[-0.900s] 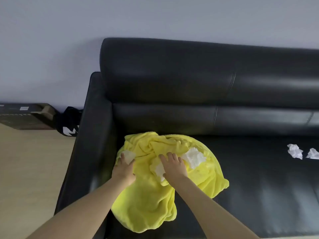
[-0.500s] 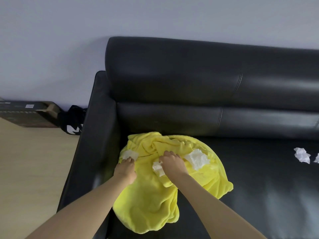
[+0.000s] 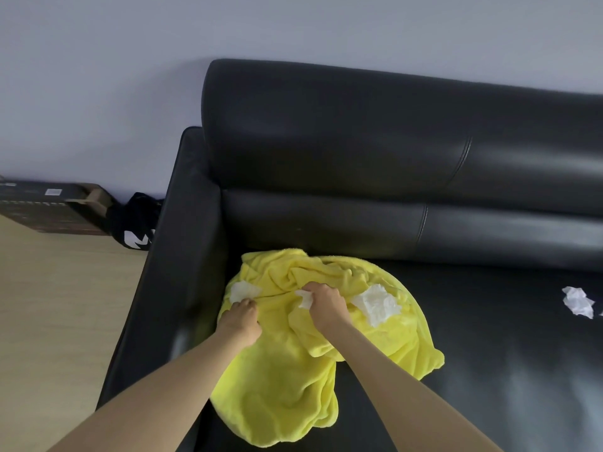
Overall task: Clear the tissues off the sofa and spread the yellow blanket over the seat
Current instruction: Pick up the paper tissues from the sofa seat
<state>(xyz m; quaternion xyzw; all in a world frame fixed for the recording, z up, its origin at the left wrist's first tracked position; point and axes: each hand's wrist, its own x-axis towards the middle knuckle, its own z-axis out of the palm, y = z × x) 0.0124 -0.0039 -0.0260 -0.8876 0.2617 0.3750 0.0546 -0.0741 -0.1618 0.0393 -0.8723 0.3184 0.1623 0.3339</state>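
Pale wall behind; black leather sofa [image 3: 359,151] along it, wood floor at 9 o'clock, with dark box [image 3: 42,207] and black bag [image 3: 133,223] against the wall.

Yellow blanket [image 3: 293,370]: bunched in a heap at the seat's left end, beside the armrest, lower edge hanging toward 6 o'clock. Not spread.

Tissues, on blanket: one at 10 o'clock of the heap [image 3: 243,290], pinched at its near edge by left hand [image 3: 241,324], fingers curled; one small crumpled piece [image 3: 305,298] gripped in right hand [image 3: 326,305], fist closed round it; one larger wad [image 3: 375,305] loose, just at 3 o'clock of the right hand.

Tissues, on bare seat: crumpled wad [image 3: 577,301] far off at 3 o'clock, near frame edge, untouched.

Progress, as judged: early. Two tissues in hand, none visibly removed from sofa; at least two more to collect; blanket spreading wholly outstanding.
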